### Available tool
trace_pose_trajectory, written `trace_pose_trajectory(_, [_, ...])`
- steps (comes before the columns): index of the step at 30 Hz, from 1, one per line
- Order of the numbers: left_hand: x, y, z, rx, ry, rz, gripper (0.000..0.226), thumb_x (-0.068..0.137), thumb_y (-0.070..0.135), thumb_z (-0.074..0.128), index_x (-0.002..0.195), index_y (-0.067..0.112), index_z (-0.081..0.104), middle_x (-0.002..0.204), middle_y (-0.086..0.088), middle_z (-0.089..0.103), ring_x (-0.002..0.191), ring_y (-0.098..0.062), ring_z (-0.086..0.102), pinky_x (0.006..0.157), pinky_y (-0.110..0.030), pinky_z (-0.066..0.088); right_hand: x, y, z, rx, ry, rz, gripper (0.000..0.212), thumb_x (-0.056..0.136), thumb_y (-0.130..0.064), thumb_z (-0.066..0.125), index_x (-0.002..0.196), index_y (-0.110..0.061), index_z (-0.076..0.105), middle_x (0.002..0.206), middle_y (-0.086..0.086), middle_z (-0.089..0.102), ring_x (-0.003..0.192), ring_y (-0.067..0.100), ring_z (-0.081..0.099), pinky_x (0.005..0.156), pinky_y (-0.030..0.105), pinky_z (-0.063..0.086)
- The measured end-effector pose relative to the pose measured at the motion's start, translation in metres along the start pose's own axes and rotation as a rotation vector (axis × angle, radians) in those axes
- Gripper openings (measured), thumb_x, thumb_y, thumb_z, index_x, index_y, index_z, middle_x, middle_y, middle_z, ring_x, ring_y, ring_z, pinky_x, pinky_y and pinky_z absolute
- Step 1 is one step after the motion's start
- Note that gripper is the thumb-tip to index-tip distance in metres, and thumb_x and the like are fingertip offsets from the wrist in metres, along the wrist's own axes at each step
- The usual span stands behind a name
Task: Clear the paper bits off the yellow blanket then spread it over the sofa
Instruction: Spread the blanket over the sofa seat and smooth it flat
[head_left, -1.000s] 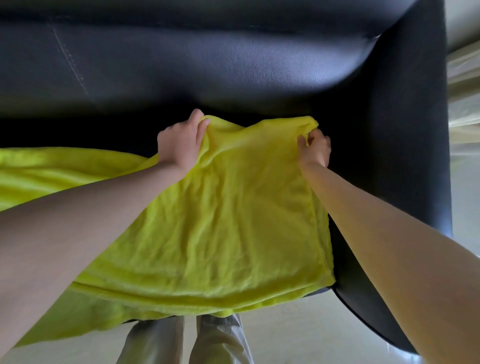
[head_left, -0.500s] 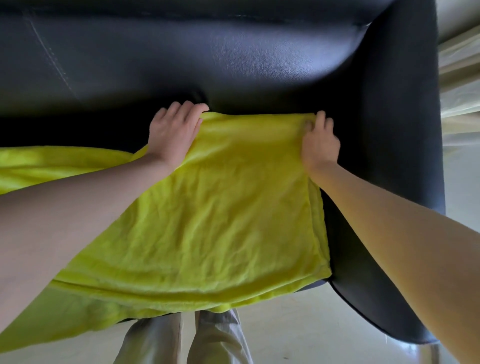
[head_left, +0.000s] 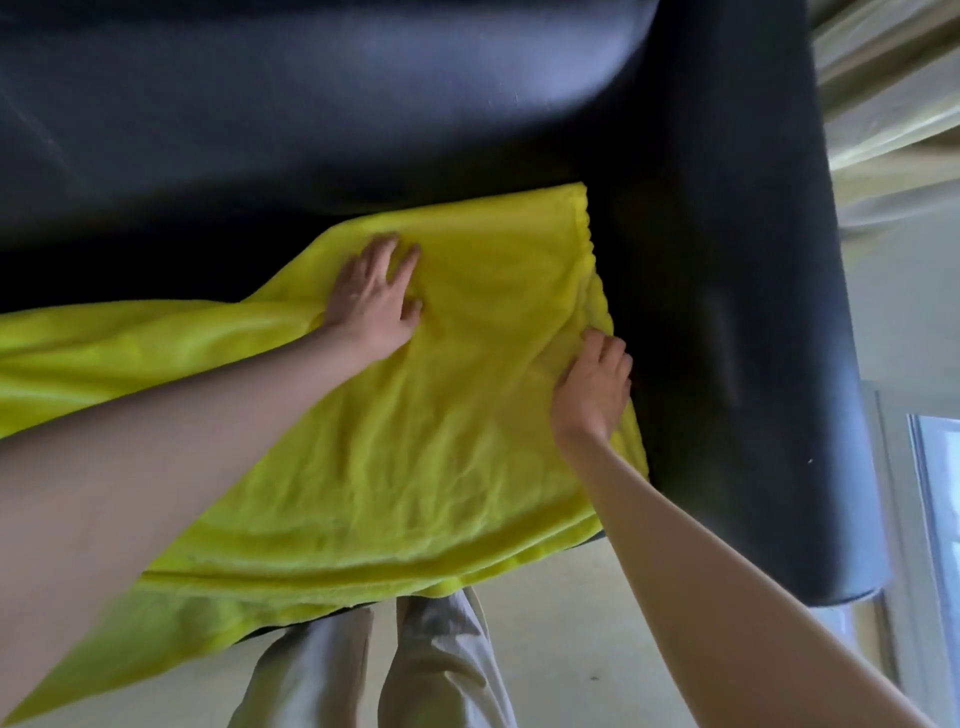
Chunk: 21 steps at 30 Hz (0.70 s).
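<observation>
The yellow blanket (head_left: 415, 457) lies across the seat of the black leather sofa (head_left: 363, 104), its far right corner reaching the crease below the backrest. My left hand (head_left: 374, 296) rests flat on the blanket near its far edge, fingers spread. At the blanket's right edge, beside the armrest, my right hand (head_left: 592, 384) lies with fingers loosely bent; whether it pinches the cloth is unclear. The blanket's front edge hangs over the seat front. No paper bits show on the visible cloth.
The sofa's right armrest (head_left: 753, 338) runs along the blanket's right side. My legs in light trousers (head_left: 374, 670) stand on the pale floor in front of the seat. Curtains (head_left: 893, 130) and a window frame stand at the far right.
Both hands let go of the blanket's far edge and drew back toward me. The cloth now lies flat with its corner at the backrest, and the view has shifted left.
</observation>
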<state>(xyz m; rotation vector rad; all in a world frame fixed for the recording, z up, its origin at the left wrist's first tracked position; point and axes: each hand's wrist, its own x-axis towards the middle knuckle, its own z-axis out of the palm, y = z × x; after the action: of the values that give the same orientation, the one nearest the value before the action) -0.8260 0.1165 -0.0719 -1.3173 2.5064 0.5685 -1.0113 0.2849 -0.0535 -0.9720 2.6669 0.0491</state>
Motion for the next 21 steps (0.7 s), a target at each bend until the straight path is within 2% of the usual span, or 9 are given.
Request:
trace_pose_trajectory(2, [0.002, 0.005, -0.001, 0.049, -0.106, -0.022, 0.084, 0.090, 0.061, 0.041, 0.153, 0.022, 0.003, 0.159, -0.013, -0.002, 0.147, -0.031, 0.002, 0.119, -0.047, 0.007, 0.001, 0.012, -0.001, -0.028, -0.019, 0.041, 0.035, 0.097, -0.014, 0.043, 0.131, -0.011, 0.036, 0.138, 0.013, 0.038, 0.124, 0.031, 0.038, 0.098, 0.042, 0.040])
trace_pose_trajectory(4, [0.002, 0.010, -0.001, 0.121, -0.157, -0.034, 0.092, 0.085, 0.072, 0.036, 0.153, 0.025, -0.004, 0.159, -0.012, -0.011, 0.147, -0.029, -0.006, 0.117, -0.055, 0.000, 0.003, 0.023, -0.002, -0.054, -0.059, 0.052, 0.039, 0.098, -0.019, 0.042, 0.135, -0.009, 0.032, 0.137, 0.014, 0.042, 0.122, 0.031, 0.044, 0.095, 0.043, 0.045])
trace_pose_trajectory(8, [-0.001, 0.020, -0.004, 0.159, -0.139, -0.055, 0.097, 0.080, 0.078, 0.034, 0.152, 0.027, -0.005, 0.160, -0.010, -0.013, 0.147, -0.026, -0.011, 0.110, -0.065, -0.006, -0.001, 0.042, -0.009, -0.145, -0.100, -0.088, 0.046, 0.097, -0.024, 0.046, 0.137, -0.010, 0.028, 0.126, 0.013, 0.051, 0.097, 0.029, 0.060, 0.069, 0.041, 0.054])
trace_pose_trajectory(11, [-0.001, 0.023, -0.005, 0.172, -0.141, -0.065, 0.098, 0.079, 0.080, 0.032, 0.152, 0.027, -0.005, 0.160, -0.010, -0.012, 0.147, -0.026, -0.013, 0.111, -0.065, -0.007, -0.001, 0.054, -0.018, -0.360, -0.125, -0.226, 0.044, 0.095, -0.014, 0.046, 0.136, -0.013, 0.031, 0.124, 0.014, 0.046, 0.088, 0.028, 0.060, 0.053, 0.033, 0.042])
trace_pose_trajectory(15, [0.002, 0.026, -0.003, 0.190, -0.156, -0.047, 0.098, 0.078, 0.081, 0.029, 0.152, 0.027, -0.008, 0.159, -0.011, -0.014, 0.147, -0.027, -0.014, 0.113, -0.060, -0.009, 0.001, 0.060, -0.024, -0.564, -0.240, -0.254, 0.041, 0.096, -0.015, 0.045, 0.135, -0.012, 0.034, 0.128, 0.015, 0.040, 0.095, 0.028, 0.056, 0.056, 0.033, 0.036])
trace_pose_trajectory(18, [0.002, 0.027, -0.004, 0.195, -0.137, -0.024, 0.099, 0.079, 0.081, 0.028, 0.153, 0.024, -0.006, 0.159, -0.014, -0.012, 0.146, -0.028, -0.015, 0.115, -0.056, -0.011, -0.003, 0.051, -0.025, -0.472, -0.269, -0.137, 0.041, 0.095, -0.017, 0.046, 0.134, -0.011, 0.034, 0.135, 0.015, 0.032, 0.107, 0.029, 0.050, 0.064, 0.034, 0.039])
trace_pose_trajectory(21, [-0.008, 0.039, -0.001, 0.164, -0.075, 0.028, 0.095, 0.082, 0.078, 0.028, 0.153, 0.022, -0.002, 0.159, -0.015, -0.009, 0.147, -0.028, -0.015, 0.116, -0.053, -0.012, -0.023, 0.051, -0.021, -0.317, -0.215, -0.036, 0.042, 0.096, -0.021, 0.042, 0.135, -0.014, 0.032, 0.141, 0.016, 0.026, 0.119, 0.032, 0.041, 0.087, 0.038, 0.042])
